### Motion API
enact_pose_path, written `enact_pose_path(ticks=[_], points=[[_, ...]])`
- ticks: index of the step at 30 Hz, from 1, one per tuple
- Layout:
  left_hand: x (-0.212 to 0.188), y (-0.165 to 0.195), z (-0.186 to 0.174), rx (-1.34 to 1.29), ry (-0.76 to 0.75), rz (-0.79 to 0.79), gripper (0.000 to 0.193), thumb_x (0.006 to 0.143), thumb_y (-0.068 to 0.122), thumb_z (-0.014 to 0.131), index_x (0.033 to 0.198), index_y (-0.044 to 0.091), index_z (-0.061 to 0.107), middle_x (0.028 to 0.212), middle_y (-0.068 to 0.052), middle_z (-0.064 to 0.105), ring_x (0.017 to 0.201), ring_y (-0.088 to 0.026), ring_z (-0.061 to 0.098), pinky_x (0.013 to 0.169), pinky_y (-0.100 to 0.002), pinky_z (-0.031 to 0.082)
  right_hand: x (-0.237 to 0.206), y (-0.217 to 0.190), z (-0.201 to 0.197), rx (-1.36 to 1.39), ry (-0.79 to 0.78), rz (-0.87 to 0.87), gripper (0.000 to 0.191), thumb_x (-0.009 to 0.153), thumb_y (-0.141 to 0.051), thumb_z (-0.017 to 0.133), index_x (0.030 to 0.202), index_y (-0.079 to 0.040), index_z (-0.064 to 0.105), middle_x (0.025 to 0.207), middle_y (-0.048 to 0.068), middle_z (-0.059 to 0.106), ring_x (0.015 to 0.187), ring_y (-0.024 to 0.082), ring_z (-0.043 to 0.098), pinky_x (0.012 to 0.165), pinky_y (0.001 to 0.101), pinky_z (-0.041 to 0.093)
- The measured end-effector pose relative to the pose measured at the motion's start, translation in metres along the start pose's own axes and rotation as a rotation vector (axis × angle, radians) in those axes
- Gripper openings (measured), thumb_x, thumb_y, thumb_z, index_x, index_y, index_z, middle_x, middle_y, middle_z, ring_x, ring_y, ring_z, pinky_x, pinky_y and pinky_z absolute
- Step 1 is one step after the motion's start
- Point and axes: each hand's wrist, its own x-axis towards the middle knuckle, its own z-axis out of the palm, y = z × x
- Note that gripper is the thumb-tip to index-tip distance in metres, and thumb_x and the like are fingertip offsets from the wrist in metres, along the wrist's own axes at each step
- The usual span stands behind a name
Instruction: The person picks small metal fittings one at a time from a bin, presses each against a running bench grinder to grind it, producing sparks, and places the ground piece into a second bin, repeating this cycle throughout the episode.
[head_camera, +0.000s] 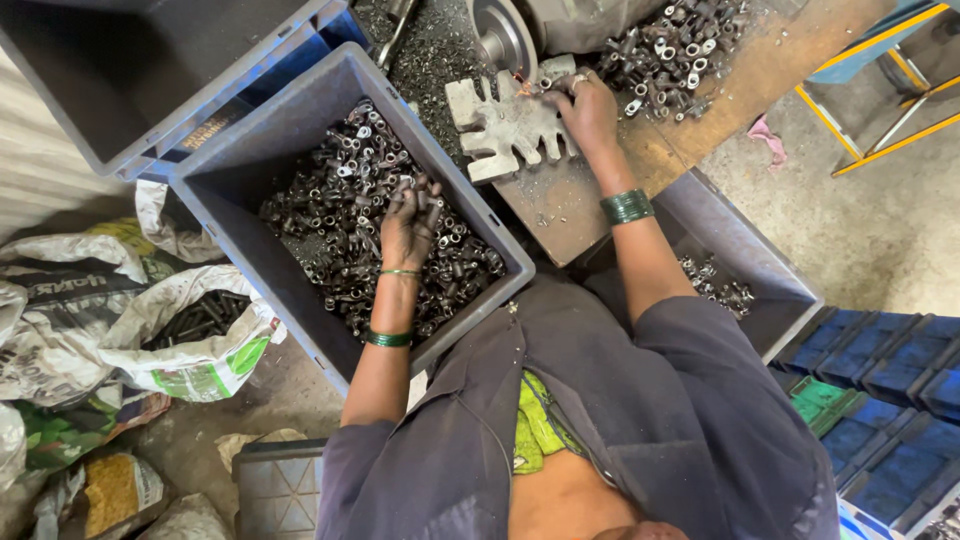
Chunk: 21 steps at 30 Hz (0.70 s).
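My left hand (409, 222) reaches down into a grey plastic crate (250, 170) full of small dark metal tube parts (340, 200), with its fingers closed around a few of them. My right hand (588, 112) rests on a rusty workbench (600, 200), fingers touching a pale metal comb-shaped fixture (500, 128) next to a round machine wheel (503, 38). A heap of small metal parts (668, 50) lies on the bench just beyond that hand. Green bangles sit on both wrists.
A second grey crate (745, 270) with a few parts stands low at right. An empty blue-grey crate (140, 70) is at top left. White sacks (150, 330) lie at left, one holding dark rods. Blue bins (880, 400) stack at lower right; a yellow frame (880, 90) stands top right.
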Motion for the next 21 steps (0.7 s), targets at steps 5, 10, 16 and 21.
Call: enact_pose_path(ticks=[5,10,16,21], points=[[0.003,-0.006,-0.002,0.036,0.006,0.065,0.034,0.102,0.007,0.061,0.135,0.01,0.054,0.13,-0.014,0.071,0.118,-0.026,0.069,0.097,-0.042,0.058,0.002,-0.003,-0.001,-0.048,0.017,-0.017,0.02,0.09,-0.025,0.081,0.101,-0.008,0.079,0.097,0.014,0.071,0.092,0.036,0.069,0.079,0.0445,0.053],[0.002,-0.01,0.004,0.122,0.074,0.057,0.037,0.098,0.01,0.067,0.134,0.014,0.058,0.125,-0.004,0.069,0.109,-0.02,0.069,0.095,-0.041,0.058,0.004,-0.012,0.0,-0.06,0.056,-0.046,0.024,0.088,-0.026,0.081,0.102,-0.007,0.078,0.101,0.014,0.071,0.088,0.036,0.069,0.075,0.0436,0.054],[-0.001,-0.01,0.007,0.133,0.053,0.07,0.037,0.095,0.012,0.07,0.131,0.014,0.061,0.126,-0.004,0.071,0.111,-0.018,0.07,0.096,-0.04,0.059,0.004,-0.014,0.0,-0.021,0.036,0.043,0.025,0.084,-0.027,0.088,0.092,-0.006,0.078,0.09,0.012,0.072,0.078,0.031,0.07,0.068,0.041,0.053],[0.003,-0.006,0.004,0.045,0.032,0.084,0.018,0.098,0.013,0.068,0.115,0.009,0.066,0.12,-0.011,0.073,0.105,-0.021,0.074,0.09,-0.038,0.064,0.001,-0.003,0.004,0.123,-0.056,0.266,0.025,0.081,-0.028,0.092,0.081,-0.008,0.077,0.08,0.004,0.075,0.07,0.018,0.069,0.062,0.0333,0.054]])
